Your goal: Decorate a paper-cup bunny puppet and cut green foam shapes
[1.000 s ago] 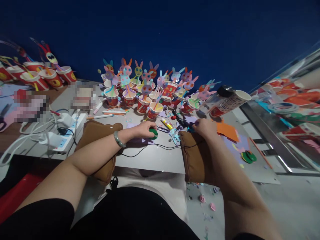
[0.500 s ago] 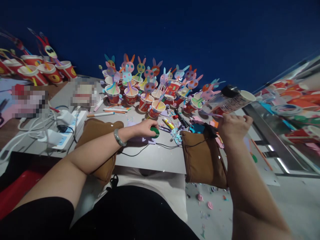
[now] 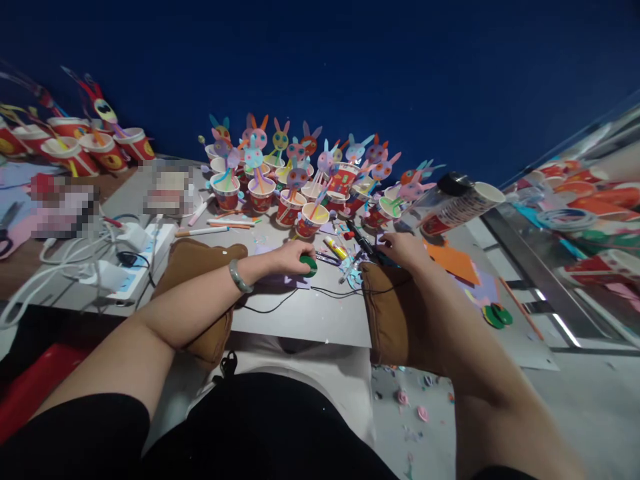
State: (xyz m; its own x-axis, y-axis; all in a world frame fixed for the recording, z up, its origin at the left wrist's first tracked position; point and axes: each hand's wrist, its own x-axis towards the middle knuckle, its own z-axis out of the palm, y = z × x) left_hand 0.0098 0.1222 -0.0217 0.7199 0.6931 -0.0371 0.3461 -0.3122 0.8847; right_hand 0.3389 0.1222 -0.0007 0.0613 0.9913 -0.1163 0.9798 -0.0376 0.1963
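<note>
My left hand [image 3: 295,257], a bracelet on its wrist, is closed on a dark green round piece [image 3: 310,267] above a light purple sheet [image 3: 287,281] on the table. My right hand [image 3: 404,251] is over the right part of the work area, its fingers drawn together. A small purple bit shows by its fingertips; what they hold is not clear. Just left of that hand lies a black tool [image 3: 365,243]. Between the hands are a yellow glue tube [image 3: 335,247] and several scraps. An orange sheet [image 3: 453,262] lies right of my right hand.
Paper cups with rabbit figures [image 3: 290,207] stand along the back. A stack of cups [image 3: 465,208] leans at the right beside a clear bottle with a black lid [image 3: 455,181]. Brown cushions [image 3: 193,273] lie under my forearms. A power strip [image 3: 145,260] with cables is at left.
My right hand has moved left and down from beside the cup stack to near the black tool, uncovering the orange sheet and green pieces. My left hand keeps its place with the green piece.
</note>
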